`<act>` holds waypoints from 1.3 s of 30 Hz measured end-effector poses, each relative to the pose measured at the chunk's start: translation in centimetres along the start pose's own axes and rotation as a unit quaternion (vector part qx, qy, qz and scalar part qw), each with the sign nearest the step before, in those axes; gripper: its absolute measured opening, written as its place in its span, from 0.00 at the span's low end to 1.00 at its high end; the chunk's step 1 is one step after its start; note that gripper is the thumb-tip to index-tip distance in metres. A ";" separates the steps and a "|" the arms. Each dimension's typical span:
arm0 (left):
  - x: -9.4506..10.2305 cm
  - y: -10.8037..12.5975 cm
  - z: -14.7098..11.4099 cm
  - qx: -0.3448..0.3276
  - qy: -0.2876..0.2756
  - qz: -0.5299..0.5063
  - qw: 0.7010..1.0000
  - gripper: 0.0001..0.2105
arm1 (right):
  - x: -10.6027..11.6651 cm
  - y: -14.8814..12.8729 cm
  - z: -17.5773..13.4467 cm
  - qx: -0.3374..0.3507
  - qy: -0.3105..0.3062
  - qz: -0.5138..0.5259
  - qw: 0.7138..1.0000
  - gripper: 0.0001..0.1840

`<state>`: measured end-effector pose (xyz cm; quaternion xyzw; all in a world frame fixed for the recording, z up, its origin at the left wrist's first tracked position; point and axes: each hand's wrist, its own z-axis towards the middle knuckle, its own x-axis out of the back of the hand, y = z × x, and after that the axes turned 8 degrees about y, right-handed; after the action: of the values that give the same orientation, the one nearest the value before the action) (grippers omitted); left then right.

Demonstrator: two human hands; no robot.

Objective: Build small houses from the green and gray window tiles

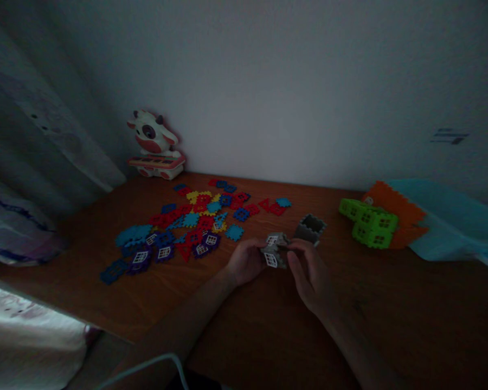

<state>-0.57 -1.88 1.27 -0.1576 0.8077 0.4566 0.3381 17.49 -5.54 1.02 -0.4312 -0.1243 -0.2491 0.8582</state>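
Note:
Both hands meet over the front middle of the table around a small assembly of grey interlocking tiles (277,250) with white window frames. My left hand (246,262) is closed on its left side, the fingers partly hidden behind it. From the right, my right hand (309,268) pinches the assembly's edge between thumb and fingers. Just behind my right hand stands a grey open box of joined tiles (309,228). To the left lies a spread of loose tiles (201,214) in red, blue, yellow and purple, some with white window frames.
On the right stand a green tile block (374,223), an orange tile structure (406,222) and a light blue plastic bag (451,216). A cow toy with a keyboard (156,146) sits at the back left by the wall. Curtains (20,162) hang along the left edge.

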 end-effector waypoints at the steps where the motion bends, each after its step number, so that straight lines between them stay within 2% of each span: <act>1: -0.1 0.0 -0.1 -0.006 -0.002 0.015 1.000 0.09 | -0.1 0.2 0.0 -0.031 0.014 0.019 0.999 0.08; 4: -0.4 -0.4 -0.3 -0.036 -0.009 0.073 0.997 0.08 | -0.3 1.1 0.1 -0.096 0.049 0.058 0.992 0.12; 9: -0.9 -0.9 -0.7 -0.049 -0.035 0.141 0.988 0.11 | 0.0 1.8 0.5 -0.156 -0.002 0.091 0.984 0.11; 12: -1.0 -0.9 -0.9 -0.046 -0.034 0.145 0.988 0.11 | 0.0 1.6 0.5 -0.174 0.014 0.101 0.979 0.12; 16: -1.0 -0.7 -1.0 -0.038 -0.049 0.135 0.989 0.11 | -0.2 1.3 0.4 -0.140 0.025 0.098 0.985 0.15; 20: -0.7 -0.6 -0.8 -0.044 -0.070 0.100 0.991 0.09 | -0.4 1.1 0.6 -0.090 0.052 0.060 0.993 0.10; 24: -0.3 -0.4 -0.5 -0.048 -0.087 0.073 0.992 0.12 | -0.4 0.9 0.8 -0.082 0.055 0.050 0.994 0.07; 35: -0.1 -1.0 -0.1 -0.062 -0.038 0.058 0.996 0.11 | -0.7 0.6 0.5 -0.068 0.041 0.046 0.996 0.07; 39: -0.4 -1.1 0.0 -0.060 -0.010 0.058 0.996 0.16 | -0.7 0.5 0.5 -0.061 0.043 0.048 0.996 0.06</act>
<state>0.33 -2.51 0.89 -0.1264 0.7831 0.5248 0.3088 17.17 -4.68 0.66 -0.4771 -0.0509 -0.2332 0.8458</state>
